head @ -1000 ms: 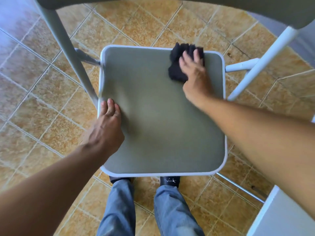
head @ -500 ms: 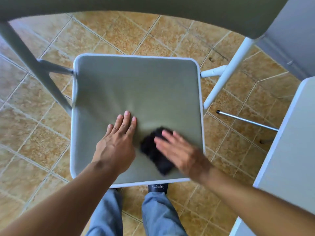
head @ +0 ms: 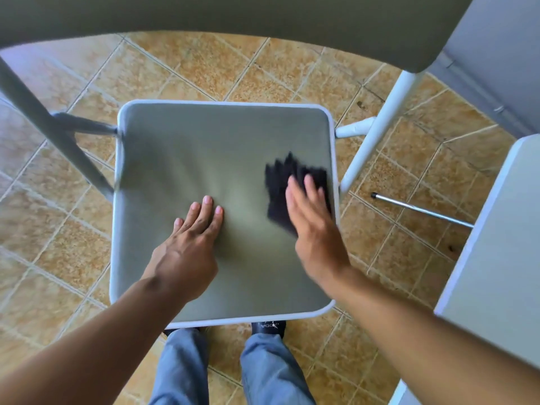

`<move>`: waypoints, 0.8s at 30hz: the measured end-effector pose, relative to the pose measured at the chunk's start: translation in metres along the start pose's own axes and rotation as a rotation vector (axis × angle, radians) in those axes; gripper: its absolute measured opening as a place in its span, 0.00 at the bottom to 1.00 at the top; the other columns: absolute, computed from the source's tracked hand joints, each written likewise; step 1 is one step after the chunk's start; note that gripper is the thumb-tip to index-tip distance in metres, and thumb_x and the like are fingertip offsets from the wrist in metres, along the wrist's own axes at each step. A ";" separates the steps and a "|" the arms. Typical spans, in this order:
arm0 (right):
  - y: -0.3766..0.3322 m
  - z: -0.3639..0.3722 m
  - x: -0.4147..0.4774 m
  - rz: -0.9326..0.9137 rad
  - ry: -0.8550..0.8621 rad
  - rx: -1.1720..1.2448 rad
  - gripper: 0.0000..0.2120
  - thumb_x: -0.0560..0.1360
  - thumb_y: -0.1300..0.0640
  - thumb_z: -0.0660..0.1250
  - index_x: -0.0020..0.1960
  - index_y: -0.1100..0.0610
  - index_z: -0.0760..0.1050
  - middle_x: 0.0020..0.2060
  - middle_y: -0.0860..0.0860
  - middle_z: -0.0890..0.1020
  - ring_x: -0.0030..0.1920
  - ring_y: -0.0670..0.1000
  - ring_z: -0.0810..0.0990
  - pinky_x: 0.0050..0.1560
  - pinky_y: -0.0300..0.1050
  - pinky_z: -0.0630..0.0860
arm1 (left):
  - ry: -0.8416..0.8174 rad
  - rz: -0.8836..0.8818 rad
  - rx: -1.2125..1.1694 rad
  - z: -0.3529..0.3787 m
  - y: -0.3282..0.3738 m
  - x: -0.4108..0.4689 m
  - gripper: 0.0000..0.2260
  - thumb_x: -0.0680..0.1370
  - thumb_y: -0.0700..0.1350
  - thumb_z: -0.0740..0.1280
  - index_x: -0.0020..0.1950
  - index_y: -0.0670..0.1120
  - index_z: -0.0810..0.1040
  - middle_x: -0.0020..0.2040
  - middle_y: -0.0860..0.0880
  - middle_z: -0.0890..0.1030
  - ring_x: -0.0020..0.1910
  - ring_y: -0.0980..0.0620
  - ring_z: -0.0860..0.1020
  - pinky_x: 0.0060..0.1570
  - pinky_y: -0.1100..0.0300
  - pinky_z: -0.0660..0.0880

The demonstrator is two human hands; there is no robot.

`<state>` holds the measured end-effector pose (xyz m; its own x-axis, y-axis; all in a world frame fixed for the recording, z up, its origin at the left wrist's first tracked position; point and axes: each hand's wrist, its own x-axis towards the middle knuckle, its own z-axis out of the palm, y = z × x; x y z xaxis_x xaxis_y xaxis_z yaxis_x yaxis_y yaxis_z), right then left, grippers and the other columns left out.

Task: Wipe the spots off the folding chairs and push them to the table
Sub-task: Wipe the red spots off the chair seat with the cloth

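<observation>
A folding chair with a grey-green padded seat (head: 187, 159) and white frame stands below me, its backrest (head: 233, 16) across the top of the view. A black cloth (head: 285, 182) lies on the seat's right side. My right hand (head: 314, 226) presses flat on the cloth, fingers stretched over it, blurred by motion. My left hand (head: 190, 244) rests flat on the seat's middle, fingers together, holding nothing. No spots are visible on the seat.
A white table (head: 493, 258) edge stands at the right, with a thin metal leg (head: 420, 210) slanting to the tiled floor (head: 263, 74). The chair's white leg (head: 377, 133) rises at right, a grey leg (head: 49, 127) at left. My jeans and shoes are below the seat.
My right hand has swept the cloth from the seat's far right corner to its near middle, then out to the right edge. My left hand moved from the left rim to the seat's middle.
</observation>
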<state>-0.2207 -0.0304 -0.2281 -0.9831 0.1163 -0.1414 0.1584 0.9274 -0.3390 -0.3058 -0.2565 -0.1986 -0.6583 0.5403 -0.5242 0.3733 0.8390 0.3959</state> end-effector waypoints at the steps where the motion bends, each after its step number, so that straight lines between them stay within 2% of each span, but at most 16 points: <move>1: -0.011 0.000 -0.030 -0.037 -0.020 0.025 0.28 0.77 0.72 0.41 0.72 0.66 0.67 0.75 0.59 0.66 0.77 0.61 0.58 0.75 0.62 0.59 | 0.002 -0.003 0.003 0.000 0.000 0.000 0.36 0.72 0.33 0.57 0.78 0.47 0.52 0.79 0.47 0.46 0.77 0.48 0.45 0.75 0.49 0.51; 5: -0.023 -0.009 -0.112 -0.309 -0.199 0.069 0.26 0.80 0.70 0.43 0.72 0.64 0.69 0.75 0.55 0.67 0.77 0.58 0.59 0.73 0.59 0.64 | -0.010 -0.010 0.006 0.000 0.001 0.001 0.36 0.71 0.33 0.57 0.78 0.47 0.52 0.79 0.48 0.46 0.77 0.48 0.44 0.75 0.48 0.52; 7: -0.005 -0.016 -0.099 -0.443 -0.249 0.050 0.23 0.80 0.70 0.48 0.71 0.64 0.70 0.74 0.55 0.67 0.77 0.58 0.60 0.73 0.58 0.65 | -0.019 -0.015 0.012 0.000 0.001 0.002 0.36 0.71 0.33 0.58 0.78 0.48 0.52 0.79 0.48 0.46 0.77 0.48 0.45 0.75 0.48 0.53; 9: 0.014 -0.018 -0.058 -0.498 -0.235 -0.023 0.23 0.79 0.71 0.49 0.70 0.64 0.71 0.73 0.56 0.69 0.76 0.61 0.62 0.73 0.60 0.64 | -0.014 -0.019 0.023 0.001 0.000 0.002 0.36 0.71 0.33 0.59 0.78 0.48 0.53 0.79 0.48 0.47 0.77 0.47 0.46 0.75 0.48 0.53; 12: 0.038 -0.022 0.036 -0.259 -0.099 -0.131 0.25 0.77 0.71 0.47 0.70 0.67 0.70 0.72 0.61 0.70 0.74 0.66 0.63 0.74 0.63 0.61 | -0.009 -0.022 0.035 0.002 0.002 0.003 0.36 0.70 0.34 0.60 0.78 0.47 0.54 0.79 0.47 0.48 0.77 0.47 0.47 0.75 0.47 0.54; 15: 0.039 -0.030 0.123 0.060 -0.071 -0.195 0.28 0.76 0.73 0.50 0.76 0.66 0.58 0.78 0.59 0.57 0.78 0.64 0.51 0.78 0.58 0.50 | -0.019 -0.031 0.034 0.002 0.002 0.004 0.35 0.71 0.34 0.59 0.78 0.47 0.55 0.79 0.47 0.48 0.77 0.47 0.47 0.75 0.47 0.54; 17: 0.029 -0.027 0.142 0.179 -0.063 -0.196 0.29 0.77 0.73 0.51 0.78 0.65 0.53 0.79 0.56 0.52 0.79 0.62 0.47 0.78 0.56 0.48 | -0.013 -0.023 0.055 0.001 0.003 0.005 0.34 0.72 0.35 0.59 0.77 0.46 0.56 0.79 0.47 0.49 0.77 0.46 0.50 0.74 0.46 0.56; 19: 0.019 -0.018 0.126 0.187 -0.031 -0.184 0.31 0.76 0.74 0.51 0.78 0.64 0.53 0.79 0.56 0.52 0.79 0.61 0.46 0.78 0.57 0.48 | -0.001 -0.017 0.076 0.000 0.003 0.005 0.32 0.72 0.36 0.59 0.77 0.46 0.57 0.79 0.47 0.50 0.77 0.46 0.51 0.73 0.46 0.58; 22: 0.006 -0.003 0.057 0.105 0.026 -0.093 0.31 0.72 0.72 0.46 0.76 0.65 0.60 0.78 0.57 0.59 0.78 0.62 0.51 0.77 0.60 0.52 | 0.004 -0.010 0.053 -0.001 0.002 0.004 0.32 0.73 0.36 0.58 0.77 0.47 0.56 0.79 0.47 0.49 0.77 0.46 0.50 0.74 0.47 0.57; 24: -0.007 0.004 0.010 0.111 0.074 -0.023 0.34 0.69 0.73 0.47 0.74 0.64 0.63 0.77 0.56 0.62 0.79 0.61 0.52 0.77 0.60 0.54 | -0.005 0.004 0.021 0.000 -0.001 0.004 0.34 0.72 0.35 0.58 0.78 0.47 0.55 0.79 0.48 0.48 0.78 0.47 0.49 0.74 0.47 0.55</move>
<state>-0.2310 -0.0375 -0.2311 -0.9638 0.2441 -0.1075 0.2657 0.9149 -0.3039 -0.3090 -0.2556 -0.2009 -0.6537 0.5436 -0.5265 0.3891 0.8381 0.3823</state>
